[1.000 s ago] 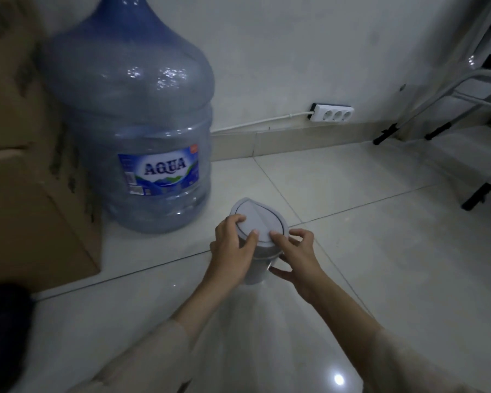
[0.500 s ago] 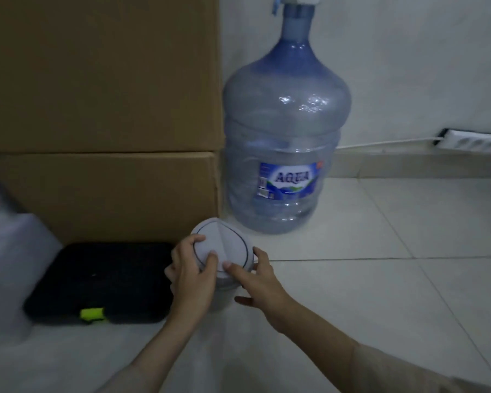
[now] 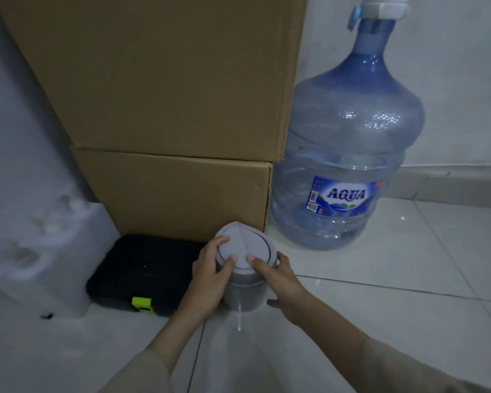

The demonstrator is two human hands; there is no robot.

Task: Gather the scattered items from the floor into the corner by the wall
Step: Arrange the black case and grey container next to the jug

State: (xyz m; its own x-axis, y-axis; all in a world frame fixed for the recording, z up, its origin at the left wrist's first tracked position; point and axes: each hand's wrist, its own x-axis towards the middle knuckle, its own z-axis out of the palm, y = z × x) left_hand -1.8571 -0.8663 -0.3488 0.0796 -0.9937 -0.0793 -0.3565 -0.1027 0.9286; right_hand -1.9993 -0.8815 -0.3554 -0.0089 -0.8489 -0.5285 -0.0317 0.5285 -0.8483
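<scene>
Dim bluish light, blurred, warped edges

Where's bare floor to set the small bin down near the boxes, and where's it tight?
Both hands, left hand and right hand, hold the small swing-lid bin. Open tile lies right of it, in front of the AQUA water jug. Crowded to the left: the black case lies against the lower cardboard box, beside a white jerrycan.

Two forearms enter from the bottom edge of the frame. Each is covered by a loose, light beige sleeve: the left sleeve point(image 3: 142, 373) at lower centre-left, the right sleeve point(image 3: 408, 370) at lower right. Both sleeves end short of the wrist. The left hand point(image 3: 210, 276) and right hand point(image 3: 281, 282) are bare: no gloves, rings or watch visible.
</scene>
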